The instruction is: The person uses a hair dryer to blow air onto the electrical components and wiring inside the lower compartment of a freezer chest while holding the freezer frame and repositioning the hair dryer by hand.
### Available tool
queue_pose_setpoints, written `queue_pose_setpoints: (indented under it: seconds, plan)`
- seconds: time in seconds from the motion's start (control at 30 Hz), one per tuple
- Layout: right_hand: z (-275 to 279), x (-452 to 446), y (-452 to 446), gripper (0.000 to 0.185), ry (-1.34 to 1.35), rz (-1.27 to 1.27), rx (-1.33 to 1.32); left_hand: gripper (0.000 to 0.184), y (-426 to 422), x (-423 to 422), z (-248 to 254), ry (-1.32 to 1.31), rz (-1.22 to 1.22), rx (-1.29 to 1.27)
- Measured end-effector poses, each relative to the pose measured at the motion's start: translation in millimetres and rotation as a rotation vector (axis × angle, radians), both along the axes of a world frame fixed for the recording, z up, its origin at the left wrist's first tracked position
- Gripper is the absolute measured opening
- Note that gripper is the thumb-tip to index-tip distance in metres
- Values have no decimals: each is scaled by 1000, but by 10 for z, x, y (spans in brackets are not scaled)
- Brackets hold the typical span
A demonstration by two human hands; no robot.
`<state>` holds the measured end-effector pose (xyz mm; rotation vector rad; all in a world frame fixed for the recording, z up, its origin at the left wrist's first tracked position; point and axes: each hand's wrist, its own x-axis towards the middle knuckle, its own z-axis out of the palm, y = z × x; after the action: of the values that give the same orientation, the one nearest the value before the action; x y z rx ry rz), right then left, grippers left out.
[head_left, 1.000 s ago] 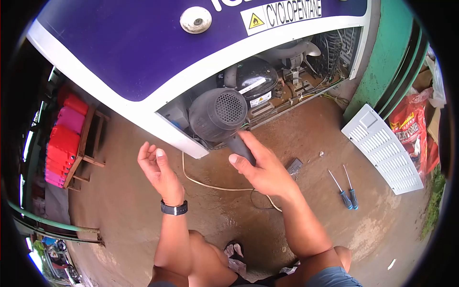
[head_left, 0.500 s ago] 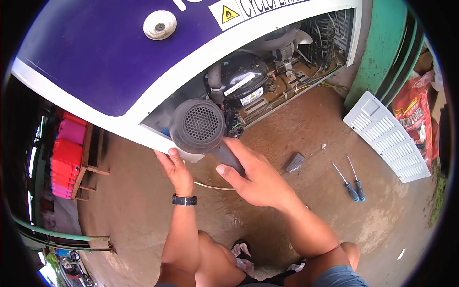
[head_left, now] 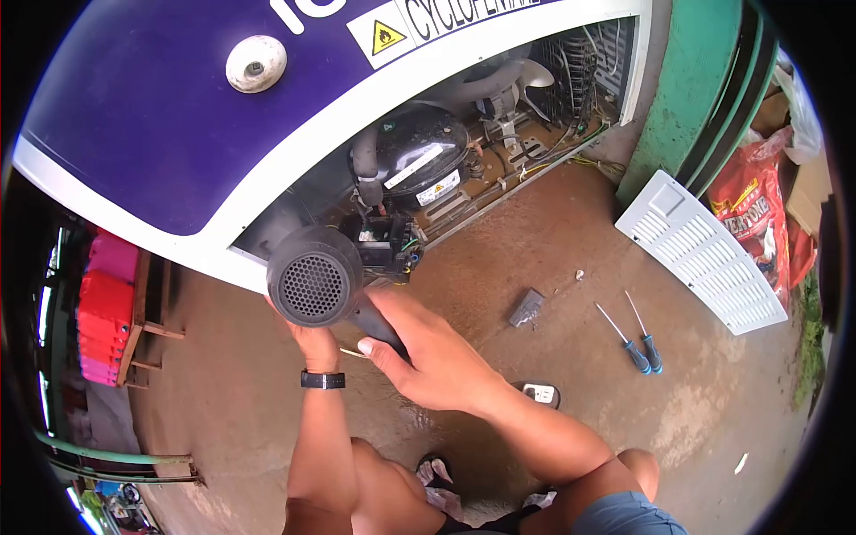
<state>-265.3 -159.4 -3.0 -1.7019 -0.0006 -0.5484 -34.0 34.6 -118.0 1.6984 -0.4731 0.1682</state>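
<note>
My right hand is wrapped around the handle of a dark grey hand-held blower, whose round honeycomb grille faces me. Behind the blower is my left hand, with a black band on its wrist. Its fingers are hidden by the blower, near the white lower edge of a purple and white freezer. Just beyond the blower, the freezer's open compartment shows a black compressor and a small black electrical part with wires.
A slotted white panel leans at the right. Two blue-handled screwdrivers, a small dark block and a power socket lie on the wet floor. Red seats stand left, and a green post rises right.
The blower and my right hand have moved left and slightly down in view. My left hand's fingers have gone behind the blower. The view has shifted, and the power socket now shows.
</note>
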Motion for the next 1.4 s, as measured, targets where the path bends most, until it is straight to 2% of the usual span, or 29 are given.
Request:
queue_pose_setpoints:
  seconds: [0.03,0.07,0.13,0.2,0.37,0.4,0.47,0.53,0.67,0.77,0.9,0.97,1.03,1.07,1.1,1.2,1.4]
  plan:
    - [1,-2,10,57,4,0,-1,54,13,10,-23,28,-34,13]
    - [5,-7,17,57,6,-4,-1,54,17,2,-62,30,-38,13]
    - [10,-16,32,56,4,-12,-13,40,-61,-105,9,161,-38,-108]
    - [15,-31,33,56,0,-22,-20,39,-18,-42,-55,188,-32,-87]
    - [18,-41,56,57,22,-6,-26,36,-3,-6,-123,232,-61,-236]
    - [10,-38,86,57,18,-30,-42,36,-54,-64,-50,232,-61,-234]
    - [44,-55,130,57,14,-52,-54,24,-188,-235,151,253,34,-183]
    - [156,-106,169,57,123,-9,-11,26,-191,-283,186,293,55,-130]
    - [100,-91,346,59,85,-41,-86,28,-42,-182,41,309,-22,-57]
    - [53,-66,422,62,53,-27,-16,30,28,-96,-24,266,-65,-15]
    - [72,-40,352,62,35,-15,81,33,157,89,-83,76,-119,167]
    - [58,-3,324,62,50,16,131,35,178,164,-77,44,-135,159]
    - [-25,75,334,63,-48,-47,135,52,-6,-3,91,215,-107,-158]
    - [-22,89,313,63,-51,-42,136,52,-114,-83,165,212,-102,-157]
    - [-19,100,274,64,-44,-42,142,61,-192,-134,220,71,-83,-115]
    - [-76,145,202,64,-72,-56,151,82,-262,-235,337,-6,-57,3]
    - [-141,191,-9,64,-90,-82,196,90,-362,-320,441,-26,-73,-47]
